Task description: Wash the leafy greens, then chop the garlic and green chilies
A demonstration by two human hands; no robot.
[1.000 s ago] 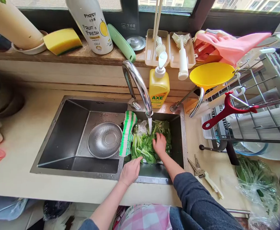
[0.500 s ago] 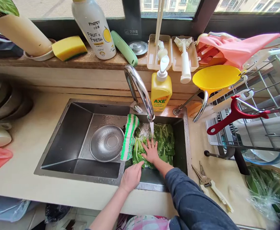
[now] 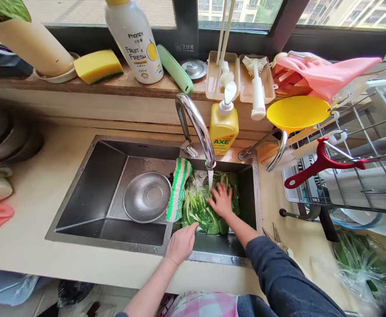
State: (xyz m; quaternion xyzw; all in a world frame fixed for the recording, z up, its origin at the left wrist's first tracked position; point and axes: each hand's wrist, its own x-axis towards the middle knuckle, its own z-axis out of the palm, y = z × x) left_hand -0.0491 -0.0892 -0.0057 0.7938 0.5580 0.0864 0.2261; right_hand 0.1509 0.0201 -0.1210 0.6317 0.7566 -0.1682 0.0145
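Note:
My right hand [image 3: 223, 202] is over the leafy greens [image 3: 201, 215] in the right sink basin, its fingers spread and nothing gripped. Whether its palm touches the leaves I cannot tell. At the basin's front rim is my left hand [image 3: 181, 243], fingers stretched toward the near edge of the greens, partly hidden from above. Water runs from the chrome faucet [image 3: 197, 121] onto the greens, just left of my right hand. A green-and-white striped cloth [image 3: 179, 189] drapes over the divider. In the left basin lies a round metal strainer [image 3: 147, 197].
Behind the faucet stands a yellow soap bottle [image 3: 224, 127]. A wire dish rack [image 3: 361, 145] with a red peeler [image 3: 325, 165] is at right, a yellow funnel [image 3: 298, 112] beside it. Pliers [image 3: 280, 242] and bagged greens [image 3: 361, 259] lie on the right counter. Stacked pots [image 3: 11, 136] stand left.
My right hand has moved right across the greens, fingers still spread, uncovering pale stalks. The greens have shifted toward the near side. My left hand stays at the rim.

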